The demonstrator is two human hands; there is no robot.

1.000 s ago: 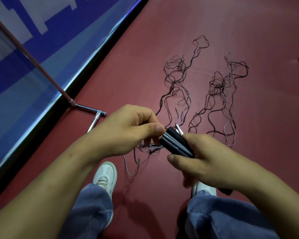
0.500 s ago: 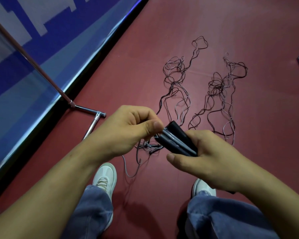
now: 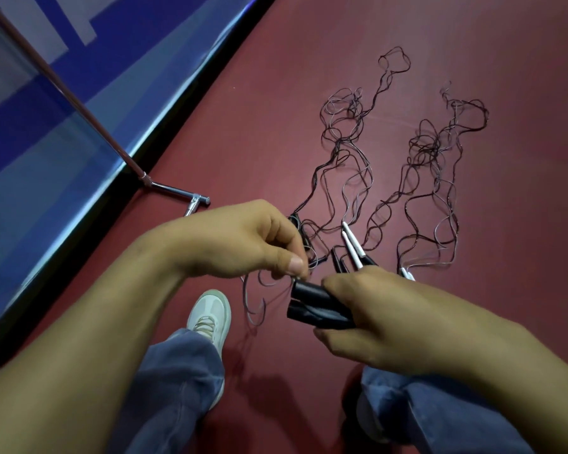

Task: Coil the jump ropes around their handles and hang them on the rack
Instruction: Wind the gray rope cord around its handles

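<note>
My right hand (image 3: 391,319) grips a pair of black jump-rope handles (image 3: 315,304), their blunt ends pointing left. My left hand (image 3: 240,240) pinches the thin rope cord (image 3: 300,273) between thumb and forefinger just above those ends. Beyond my hands, more handles with white tips (image 3: 353,245) lie on the floor. Two tangles of thin dark rope, one on the left (image 3: 345,132) and one on the right (image 3: 436,149), trail away across the red floor. The chrome rack's foot (image 3: 177,191) and its slanted pole (image 3: 63,90) stand at the left.
The red floor (image 3: 473,44) spreads to the right and far side. A blue and white wall panel (image 3: 63,126) with a black base strip runs along the left. My white shoe (image 3: 210,312) and jeans are below my hands.
My right hand has turned the handles so their blunt ends face left and lowered them. My left hand has shifted from the handles' tips to pinching the cord. White-tipped handles on the floor now show.
</note>
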